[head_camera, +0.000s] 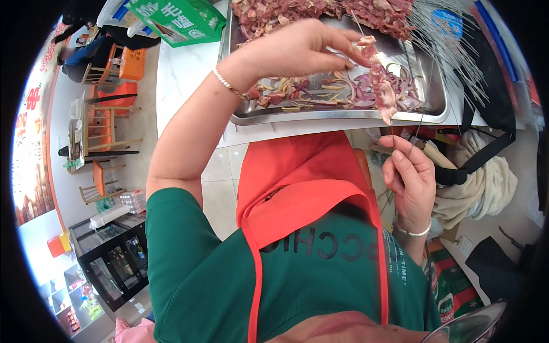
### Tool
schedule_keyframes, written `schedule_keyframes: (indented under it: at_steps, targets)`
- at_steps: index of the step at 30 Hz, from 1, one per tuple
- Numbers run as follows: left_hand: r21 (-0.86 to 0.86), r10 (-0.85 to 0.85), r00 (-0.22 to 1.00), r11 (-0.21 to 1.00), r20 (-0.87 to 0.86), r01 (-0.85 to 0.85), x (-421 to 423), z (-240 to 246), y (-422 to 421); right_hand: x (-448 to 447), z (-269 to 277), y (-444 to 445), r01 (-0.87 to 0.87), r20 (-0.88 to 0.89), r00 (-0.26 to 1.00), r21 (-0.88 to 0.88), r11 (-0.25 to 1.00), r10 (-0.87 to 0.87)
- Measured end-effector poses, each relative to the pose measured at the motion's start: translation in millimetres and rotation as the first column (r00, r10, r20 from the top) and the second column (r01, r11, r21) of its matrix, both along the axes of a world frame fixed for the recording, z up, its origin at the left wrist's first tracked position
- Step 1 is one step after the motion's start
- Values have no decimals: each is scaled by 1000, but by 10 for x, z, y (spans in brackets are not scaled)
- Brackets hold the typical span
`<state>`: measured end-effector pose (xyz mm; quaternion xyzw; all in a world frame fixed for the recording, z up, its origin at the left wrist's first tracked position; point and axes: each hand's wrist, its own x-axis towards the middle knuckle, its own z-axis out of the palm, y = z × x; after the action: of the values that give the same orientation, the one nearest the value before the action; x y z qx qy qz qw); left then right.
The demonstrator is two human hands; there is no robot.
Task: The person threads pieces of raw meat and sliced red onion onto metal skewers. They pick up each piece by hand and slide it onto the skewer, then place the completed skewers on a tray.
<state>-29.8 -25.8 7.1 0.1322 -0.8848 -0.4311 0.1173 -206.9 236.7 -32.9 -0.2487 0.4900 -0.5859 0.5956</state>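
Note:
My right hand (409, 180) pinches the lower end of a thin skewer (392, 130) between thumb and fingers, in front of the table's edge. Pieces of raw meat (379, 81) are threaded along it, and its bare tip points up and away. Beside the upper pieces is my left hand (315, 49), thumb and fingers apart; its fingertips reach the meat, though whether they press on it is unclear. Below both lies a steel tray (300, 116) with sliced red onion (364, 88), a few loose meat chunks (270, 97) and piled raw meat (266, 17) at its far side.
A bundle of thin metal skewers (454, 51) lies over the tray's right end. A green printed bag (176, 21) stands on the white table (184, 81) at left. Cloth (484, 180) and a black strap (454, 176) hang at right. Chairs (113, 92) stand farther left.

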Motion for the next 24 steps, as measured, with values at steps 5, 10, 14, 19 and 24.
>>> schedule_keyframes:
  at_steps: [5,10,14,19,24]
  targets:
    - [-350,320,926,906,201,-237,245,-46,-159,-41,9,29,28,-18,999,13,1000,-28]
    - [-446,350,916,864,197,-235,281,-424,2,-13,0,-5,5,6,1000,2,1000,-5]
    - [-487,401,907,822,129,-294,258,-373,-43,-18,21,10,12,2,1000,5,1000,-12]
    - [-651,438,887,718,149,-245,538,-190,-70,-64,-9,55,54,-8,998,8,998,-54]
    - [-513,400,833,842,383,-169,546,-78,358,16,-5,43,46,-44,998,53,998,-44]
